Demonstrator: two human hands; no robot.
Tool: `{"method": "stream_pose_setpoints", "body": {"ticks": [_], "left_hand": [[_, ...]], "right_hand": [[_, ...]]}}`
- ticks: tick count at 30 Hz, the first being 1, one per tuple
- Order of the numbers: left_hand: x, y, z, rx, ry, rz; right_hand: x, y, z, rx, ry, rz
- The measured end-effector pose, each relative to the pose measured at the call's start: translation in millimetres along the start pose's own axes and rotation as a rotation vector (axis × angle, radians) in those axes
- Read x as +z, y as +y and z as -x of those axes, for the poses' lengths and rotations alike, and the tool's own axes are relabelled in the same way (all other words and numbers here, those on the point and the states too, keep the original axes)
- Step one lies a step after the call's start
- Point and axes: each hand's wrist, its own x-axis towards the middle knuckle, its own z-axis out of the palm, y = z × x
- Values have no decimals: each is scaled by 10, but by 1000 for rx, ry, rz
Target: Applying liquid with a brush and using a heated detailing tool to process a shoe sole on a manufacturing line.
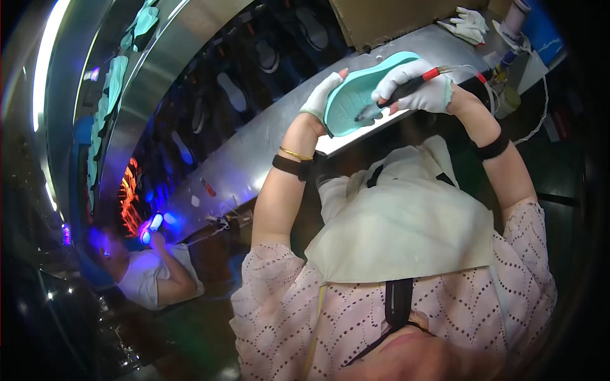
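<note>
A teal shoe sole [346, 95] is held up over the near edge of the metal bench, its hollow side facing me. My left hand [323, 98], in a white glove with bare fingertips, grips the sole along its left edge. In a similar glove, my right hand [422, 89] is closed round a black-handled brush [413, 86] with red bands and a thin line trailing from its back end. The brush's pale tip rests at or just above the sole's inner face near the lower end; contact is hard to tell.
Beyond the metal bench [235, 143], a dark conveyor carries several soles [232, 92]. A cardboard box [387, 22] and white gloves [467, 25] lie at the back right, near a yellowish jar [508, 101] and cables. Another person [159, 273] works at the left under blue light.
</note>
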Motion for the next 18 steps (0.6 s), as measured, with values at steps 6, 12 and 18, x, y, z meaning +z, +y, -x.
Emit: {"method": "stream_pose_setpoints", "body": {"ticks": [6,12,18], "left_hand": [[43,90,91,88,121,-86],[-114,-133,-24,89,-339,575],[-62,-382,-50,385,-315,675]], "right_hand": [[-190,43,14,37,1,73],[189,-7,-52,82,343,-154],[700,-3,-48,37,334,-207]]}}
